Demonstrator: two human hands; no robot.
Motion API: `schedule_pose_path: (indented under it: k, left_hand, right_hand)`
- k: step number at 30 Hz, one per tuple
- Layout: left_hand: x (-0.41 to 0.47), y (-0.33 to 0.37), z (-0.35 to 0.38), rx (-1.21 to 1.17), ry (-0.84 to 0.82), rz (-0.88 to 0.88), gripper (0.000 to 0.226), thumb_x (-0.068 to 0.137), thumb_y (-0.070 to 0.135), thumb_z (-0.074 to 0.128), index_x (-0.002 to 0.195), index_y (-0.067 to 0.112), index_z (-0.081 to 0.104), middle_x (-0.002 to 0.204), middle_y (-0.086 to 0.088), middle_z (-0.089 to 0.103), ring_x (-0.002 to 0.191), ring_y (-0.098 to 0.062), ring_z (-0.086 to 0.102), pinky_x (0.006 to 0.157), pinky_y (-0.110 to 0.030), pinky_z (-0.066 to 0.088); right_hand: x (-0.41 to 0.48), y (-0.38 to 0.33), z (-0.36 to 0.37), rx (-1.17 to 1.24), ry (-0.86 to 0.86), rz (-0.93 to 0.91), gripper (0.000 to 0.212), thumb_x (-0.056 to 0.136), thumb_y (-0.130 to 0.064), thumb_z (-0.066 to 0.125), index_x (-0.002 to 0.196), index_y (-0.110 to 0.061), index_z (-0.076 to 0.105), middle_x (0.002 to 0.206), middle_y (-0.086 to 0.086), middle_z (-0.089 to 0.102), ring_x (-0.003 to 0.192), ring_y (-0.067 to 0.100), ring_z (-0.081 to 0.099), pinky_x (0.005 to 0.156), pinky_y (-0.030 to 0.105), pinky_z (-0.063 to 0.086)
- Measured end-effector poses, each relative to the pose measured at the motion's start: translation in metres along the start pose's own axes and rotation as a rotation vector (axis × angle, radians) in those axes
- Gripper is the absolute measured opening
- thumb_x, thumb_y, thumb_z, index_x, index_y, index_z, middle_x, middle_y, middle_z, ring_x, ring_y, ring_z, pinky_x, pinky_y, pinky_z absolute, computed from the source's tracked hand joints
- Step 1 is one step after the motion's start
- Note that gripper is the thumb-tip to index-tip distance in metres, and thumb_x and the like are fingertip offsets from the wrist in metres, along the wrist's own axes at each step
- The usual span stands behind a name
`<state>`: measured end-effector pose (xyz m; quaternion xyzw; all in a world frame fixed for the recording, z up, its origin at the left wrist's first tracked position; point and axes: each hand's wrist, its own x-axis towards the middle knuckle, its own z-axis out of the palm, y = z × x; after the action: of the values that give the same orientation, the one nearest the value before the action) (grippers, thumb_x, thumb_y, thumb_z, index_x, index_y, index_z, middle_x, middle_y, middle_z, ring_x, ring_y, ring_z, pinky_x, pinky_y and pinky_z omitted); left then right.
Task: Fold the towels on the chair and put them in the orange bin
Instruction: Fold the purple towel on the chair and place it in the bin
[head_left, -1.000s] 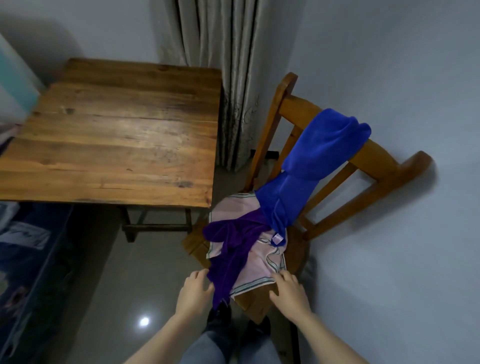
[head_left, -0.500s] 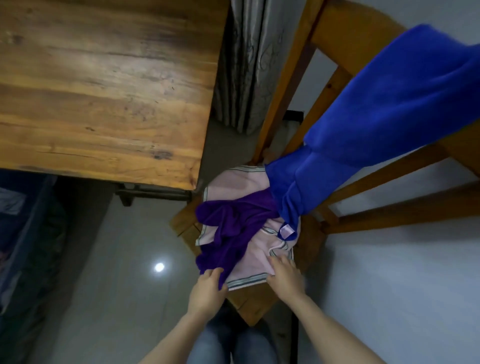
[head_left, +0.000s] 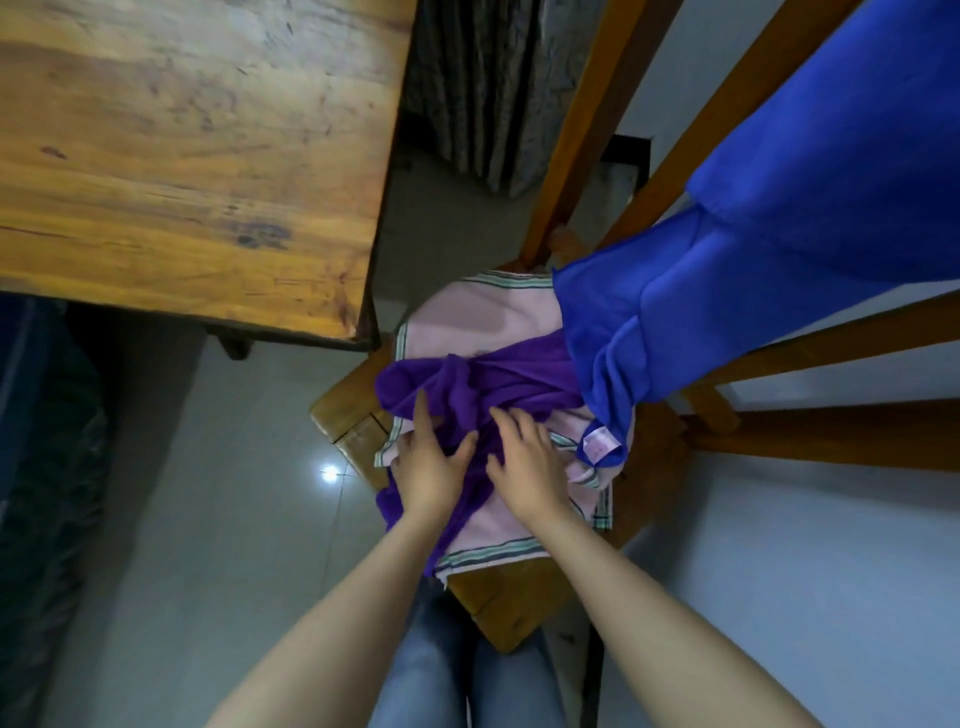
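Note:
A wooden chair (head_left: 498, 597) carries three towels. A pale pink towel (head_left: 467, 312) with striped edges lies flat on the seat. A crumpled purple towel (head_left: 509, 374) lies across it. A blue towel (head_left: 779, 249) hangs from the chair back down onto the seat. My left hand (head_left: 431, 467) lies on the purple towel's left part, fingers spread and curling into the cloth. My right hand (head_left: 524, 462) rests beside it on the purple towel, fingers pressing into the folds. No orange bin is in view.
A wooden table (head_left: 182, 156) stands to the left, its corner close to the chair. A curtain (head_left: 483, 83) hangs behind. A grey wall is to the right. Dark fabric (head_left: 47, 467) lies at the left edge. The tiled floor (head_left: 249, 519) lies below.
The view has come closer to the chair. Both hands have moved from the towels' front edge up onto the purple towel in the middle of the seat.

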<state>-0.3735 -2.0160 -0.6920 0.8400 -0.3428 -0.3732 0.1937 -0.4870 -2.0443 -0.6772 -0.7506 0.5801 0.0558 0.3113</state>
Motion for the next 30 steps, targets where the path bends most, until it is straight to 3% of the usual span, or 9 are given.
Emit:
schedule_pose_path:
  k: [4,7,10,13,17,20,24,27,30]
  left_hand:
    - [0.007,0.009,-0.014,-0.17,-0.157,0.025,0.009,0.084,0.013,0.059,0.089,0.008,0.065,0.083,-0.007,0.067,0.084,-0.025,0.062,0.076,-0.03,0.045]
    - [-0.02,0.026,-0.038,-0.21,-0.23,0.212,0.007,0.076,0.02,0.057,0.072,0.015,0.058,0.07,0.007,0.056,0.072,-0.012,0.051,0.071,-0.027,0.039]
    - [-0.047,0.046,-0.072,-0.216,-0.336,0.308,0.035,0.059,0.041,0.046,0.068,0.008,0.054,0.092,0.011,0.053,0.09,-0.004,0.048,0.081,-0.012,0.033]
    - [-0.071,0.072,-0.111,-0.286,-0.507,0.288,0.016,0.058,0.025,0.052,0.061,0.01,0.046,0.111,0.003,0.058,0.106,-0.01,0.053,0.085,-0.012,0.037]
    - [-0.103,0.107,-0.167,-0.345,-0.595,0.343,0.006,0.057,0.019,0.051,0.055,0.015,0.048,0.108,-0.008,0.064,0.091,-0.014,0.057,0.076,-0.022,0.041]
    - [-0.129,0.138,-0.211,-0.349,-0.681,0.401,0.013,0.058,0.021,0.051,0.048,0.027,0.057,0.104,-0.021,0.063,0.075,-0.022,0.052,0.064,-0.028,0.037]
    - [-0.156,0.166,-0.261,-0.323,-0.696,0.472,0.005,0.047,0.03,0.049,0.045,0.025,0.051,0.101,-0.036,0.056,0.074,-0.024,0.046,0.061,-0.03,0.032]
    - [-0.17,0.187,-0.294,-0.321,-0.677,0.576,0.006,0.044,0.029,0.049,0.044,0.024,0.044,0.099,-0.009,0.068,0.067,-0.019,0.05,0.054,-0.024,0.034]
    - [-0.19,0.212,-0.329,-0.316,-0.685,0.705,0.008,0.047,0.028,0.051,0.049,0.022,0.046,0.102,0.005,0.069,0.068,-0.009,0.056,0.056,-0.016,0.04]
  right_hand:
    - [-0.001,-0.001,-0.012,0.067,-0.067,0.034,0.065,0.091,-0.019,0.051,0.147,-0.02,0.019,0.145,0.005,0.034,0.13,0.027,0.035,0.1,0.038,0.038]
    - [-0.017,-0.003,-0.032,0.093,-0.106,0.007,0.072,0.089,-0.017,0.053,0.148,-0.025,0.013,0.146,0.005,0.033,0.132,0.028,0.033,0.102,0.039,0.037]
    - [-0.036,-0.012,-0.068,0.082,-0.158,-0.028,0.08,0.087,-0.017,0.054,0.147,-0.036,0.005,0.15,0.007,0.022,0.134,0.032,0.028,0.102,0.042,0.036]
    - [-0.054,-0.025,-0.109,0.035,-0.177,-0.09,0.083,0.085,-0.017,0.055,0.146,-0.04,0.005,0.153,0.005,0.014,0.137,0.031,0.022,0.107,0.042,0.031]
    - [-0.074,-0.047,-0.161,0.018,-0.204,-0.145,0.074,0.087,-0.021,0.054,0.144,-0.046,0.013,0.155,0.001,0.009,0.141,0.027,0.014,0.112,0.043,0.02]
    - [-0.091,-0.071,-0.198,0.132,-0.227,-0.185,0.07,0.086,-0.016,0.055,0.143,-0.042,0.023,0.154,0.001,0.016,0.14,0.024,0.018,0.112,0.044,0.022]
    - [-0.117,-0.1,-0.246,0.371,-0.257,-0.297,0.062,0.081,0.0,0.057,0.135,-0.028,0.043,0.14,0.0,0.037,0.131,0.013,0.032,0.105,0.024,0.03]
    - [-0.137,-0.121,-0.282,0.45,-0.287,-0.358,0.047,0.084,-0.007,0.058,0.121,-0.033,0.049,0.125,-0.007,0.045,0.121,0.009,0.043,0.091,0.01,0.036]
    - [-0.153,-0.141,-0.311,0.474,-0.294,-0.44,0.04,0.086,0.0,0.056,0.119,-0.022,0.054,0.117,-0.003,0.055,0.105,0.0,0.054,0.088,0.014,0.044]
